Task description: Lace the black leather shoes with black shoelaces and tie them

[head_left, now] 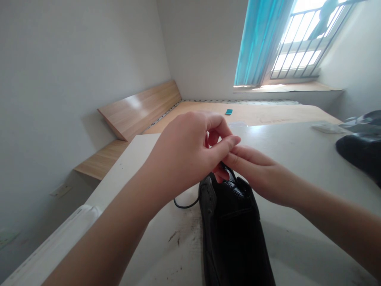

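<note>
The left hand (190,147) and right hand (264,172) are meeting over a black shoe (235,238).
The left is pinching thumb toward forefinger, and the right is pressing its fingertips narrowly together beside it; I can't tell which is gripping the black lace (185,207). The shoe is resting on the white desk (297,151), well in from its left edge.

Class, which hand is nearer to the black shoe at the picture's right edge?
Right: the right hand is apart from the black shoe, to its left; the left hand lies farther left.
</note>
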`<state>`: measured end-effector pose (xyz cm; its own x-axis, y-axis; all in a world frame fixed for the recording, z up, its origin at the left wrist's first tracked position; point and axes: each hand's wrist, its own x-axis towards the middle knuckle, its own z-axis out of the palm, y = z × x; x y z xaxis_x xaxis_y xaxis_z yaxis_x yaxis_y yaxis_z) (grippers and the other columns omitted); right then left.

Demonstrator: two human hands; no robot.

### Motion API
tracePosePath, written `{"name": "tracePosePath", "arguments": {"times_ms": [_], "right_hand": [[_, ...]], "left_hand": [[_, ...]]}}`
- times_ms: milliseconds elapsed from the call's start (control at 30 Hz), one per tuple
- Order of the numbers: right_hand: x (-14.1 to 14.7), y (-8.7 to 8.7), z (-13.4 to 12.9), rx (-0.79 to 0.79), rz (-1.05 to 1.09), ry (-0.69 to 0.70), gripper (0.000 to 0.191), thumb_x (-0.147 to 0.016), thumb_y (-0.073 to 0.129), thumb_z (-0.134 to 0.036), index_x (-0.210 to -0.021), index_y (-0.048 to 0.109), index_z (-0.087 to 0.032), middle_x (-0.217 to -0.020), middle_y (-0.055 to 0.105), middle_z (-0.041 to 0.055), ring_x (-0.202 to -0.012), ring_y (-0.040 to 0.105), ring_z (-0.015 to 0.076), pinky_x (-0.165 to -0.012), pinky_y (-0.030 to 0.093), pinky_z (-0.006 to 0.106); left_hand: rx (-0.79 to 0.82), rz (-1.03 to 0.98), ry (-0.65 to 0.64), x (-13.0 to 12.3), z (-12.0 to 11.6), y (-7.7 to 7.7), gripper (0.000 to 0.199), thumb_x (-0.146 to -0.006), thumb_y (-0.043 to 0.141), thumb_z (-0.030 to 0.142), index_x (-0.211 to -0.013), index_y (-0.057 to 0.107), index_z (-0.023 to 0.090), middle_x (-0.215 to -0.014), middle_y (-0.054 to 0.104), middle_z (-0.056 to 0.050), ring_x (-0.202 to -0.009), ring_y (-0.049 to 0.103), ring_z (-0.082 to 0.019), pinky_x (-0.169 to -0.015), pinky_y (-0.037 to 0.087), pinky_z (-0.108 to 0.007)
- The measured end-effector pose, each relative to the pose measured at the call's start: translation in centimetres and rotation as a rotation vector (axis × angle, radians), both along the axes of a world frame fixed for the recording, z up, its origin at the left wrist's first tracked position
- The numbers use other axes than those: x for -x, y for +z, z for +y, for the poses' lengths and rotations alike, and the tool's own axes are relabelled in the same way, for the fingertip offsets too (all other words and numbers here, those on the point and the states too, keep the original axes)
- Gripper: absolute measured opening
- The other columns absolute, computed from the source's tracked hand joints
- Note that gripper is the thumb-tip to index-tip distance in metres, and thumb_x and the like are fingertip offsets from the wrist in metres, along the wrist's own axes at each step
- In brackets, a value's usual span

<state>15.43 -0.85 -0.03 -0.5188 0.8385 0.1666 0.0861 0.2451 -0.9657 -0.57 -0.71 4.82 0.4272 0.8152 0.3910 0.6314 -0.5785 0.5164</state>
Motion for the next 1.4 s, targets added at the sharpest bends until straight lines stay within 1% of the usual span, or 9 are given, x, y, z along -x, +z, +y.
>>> {"name": "tracePosePath", "arguments": {"times_ms": [333, 467, 567, 633, 800, 900, 1033, 1200, 1400], "right_hand": [[-0.2, -0.6, -0.1, -0.053, -0.076, -0.034, 0.037, -0.101, 0.042, -0.048, -0.078, 0.053, -0.021, -0.068, 0.043, -0.0039, -0.057, 0.041, 0.0115, -0.051, 0.037, 0.026], [-0.6, -0.1, -0.6, -0.412, -0.307, -0.085, 0.032, -0.103, 0.038, -0.035, -0.08, 0.054, -0.02, -0.074, 0.056, -0.0012, -0.067, 0.052, 0.013, -0.061, 0.041, 0.027], [-0.7, 0.4, -0.7, -0.777, -0.751, -0.103, 0.023, -0.101, 0.04, -0.023, -0.081, 0.053, -0.019, -0.074, 0.063, 0.0022, -0.067, 0.059, 0.0175, -0.059, 0.034, 0.031], [-0.6, 0.6, -0.8, -0.87, -1.097, -0.094, 0.015, -0.097, 0.045, -0.018, -0.086, 0.056, -0.019, -0.075, 0.067, 0.0044, -0.07, 0.064, 0.0219, -0.056, 0.028, 0.032], [-0.3, 0.7, -1.0, -0.765, -1.431, -0.124, 0.012, -0.092, 0.05, -0.013, -0.091, 0.06, -0.019, -0.065, 0.069, 0.0062, -0.058, 0.067, 0.0253, -0.048, 0.016, 0.033], [-0.3, 0.8, -1.1, -0.697, -1.488, -0.151, 0.012, -0.092, 0.05, -0.014, -0.091, 0.062, -0.019, -0.063, 0.07, 0.0078, -0.058, 0.069, 0.027, -0.047, 0.015, 0.033], [-0.5, 0.9, -1.0, -0.589, -1.516, -0.169, 0.015, -0.094, 0.049, -0.018, -0.089, 0.063, -0.02, -0.066, 0.072, 0.009, -0.062, 0.071, 0.0277, -0.047, 0.019, 0.031], [-1.1, 0.8, -0.5, -0.528, -1.464, -0.127, 0.026, -0.1, 0.041, -0.028, -0.089, 0.065, -0.025, -0.072, 0.073, 0.0052, -0.067, 0.07, 0.0251, -0.051, 0.025, 0.031], [-1.5, 0.9, 0.1, -0.514, -1.419, -0.102, 0.035, -0.103, 0.035, -0.032, -0.085, 0.064, -0.025, -0.067, 0.07, 0.0034, -0.063, 0.065, 0.0225, -0.054, 0.025, 0.031]], "left_hand": [[0.077, -0.098, -0.083, 0.4, 0.9, -0.8, 0.033, -0.095, 0.053, 0.04, -0.072, 0.062, 0.018, -0.061, 0.067, 0.002, -0.057, 0.058, -0.011, -0.052, 0.038, -0.024], [0.124, -0.151, -0.108, 0.3, 0.9, -0.8, 0.039, -0.098, 0.046, 0.045, -0.073, 0.06, 0.019, -0.056, 0.061, 0.003, -0.056, 0.057, -0.011, -0.052, 0.039, -0.023], [0.101, -0.126, -0.051, 0.4, 1.0, -0.8, 0.048, -0.099, 0.038, 0.054, -0.078, 0.064, 0.019, -0.061, 0.059, 0.001, -0.059, 0.057, -0.013, -0.052, 0.039, -0.025], [0.113, -0.012, 0.019, 0.5, 1.2, -0.9, 0.049, -0.099, 0.034, 0.055, -0.082, 0.066, 0.021, -0.066, 0.062, 0.0, -0.063, 0.059, -0.015, -0.054, 0.039, -0.027], [0.337, 0.658, 0.222, 0.8, 2.0, -2.0, 0.038, -0.096, 0.034, 0.034, -0.098, 0.07, 0.022, -0.105, 0.074, -0.007, -0.092, 0.066, -0.024, -0.073, 0.045, -0.033], [0.519, 0.816, 0.195, 0.9, 2.7, -3.2, 0.037, -0.09, 0.041, 0.036, -0.088, 0.073, 0.017, -0.1, 0.076, -0.014, -0.087, 0.068, -0.029, -0.072, 0.047, -0.035], [0.63, 0.821, 0.063, 0.8, 3.3, -4.2, 0.037, -0.086, 0.044, 0.036, -0.097, 0.075, 0.018, -0.106, 0.076, -0.012, -0.088, 0.069, -0.026, -0.071, 0.049, -0.032], [0.563, 0.707, 0.029, 0.6, 3.3, -4.6, 0.053, -0.077, 0.053, 0.021, -0.129, 0.062, 0.024, -0.114, 0.075, -0.008, -0.091, 0.067, -0.025, -0.071, 0.047, -0.031], [0.392, 0.448, 0.16, 0.3, 3.5, -3.9, 0.04, -0.077, 0.043, 0.012, -0.105, 0.071, 0.022, -0.103, 0.076, -0.005, -0.086, 0.066, -0.023, -0.068, 0.046, -0.032]]}}
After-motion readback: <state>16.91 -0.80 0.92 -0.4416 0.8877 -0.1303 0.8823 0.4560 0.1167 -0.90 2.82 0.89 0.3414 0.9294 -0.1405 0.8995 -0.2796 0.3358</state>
